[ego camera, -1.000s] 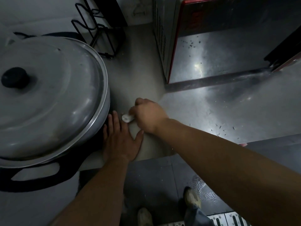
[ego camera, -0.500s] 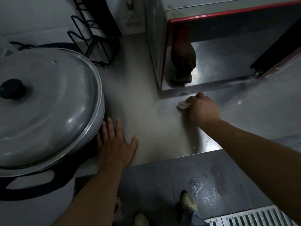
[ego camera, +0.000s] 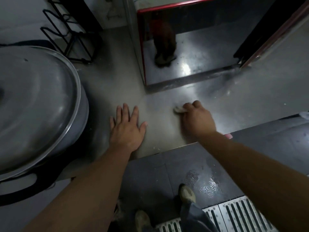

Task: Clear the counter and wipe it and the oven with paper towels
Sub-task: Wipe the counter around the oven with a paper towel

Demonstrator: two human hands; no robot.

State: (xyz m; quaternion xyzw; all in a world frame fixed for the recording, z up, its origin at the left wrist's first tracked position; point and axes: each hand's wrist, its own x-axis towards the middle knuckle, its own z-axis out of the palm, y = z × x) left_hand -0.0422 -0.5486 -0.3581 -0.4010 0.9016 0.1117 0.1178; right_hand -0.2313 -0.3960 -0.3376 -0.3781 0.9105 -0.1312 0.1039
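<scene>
Right hand (ego camera: 197, 119) clenches the paper towel wad (ego camera: 177, 109) mid-frame, left hand (ego camera: 127, 129) flat on the desk (ego camera: 242, 106); crumbs could get swept onto the floor.

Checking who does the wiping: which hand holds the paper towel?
The right hand: its fingers curl round the wadded paper towel on the counter. The left hand lies flat, holding nothing.

The right hand (ego camera: 197, 119) presses a wadded paper towel (ego camera: 178, 109) onto the steel counter (ego camera: 160, 101) while the left hand (ego camera: 127, 128) rests flat beside it.
</scene>
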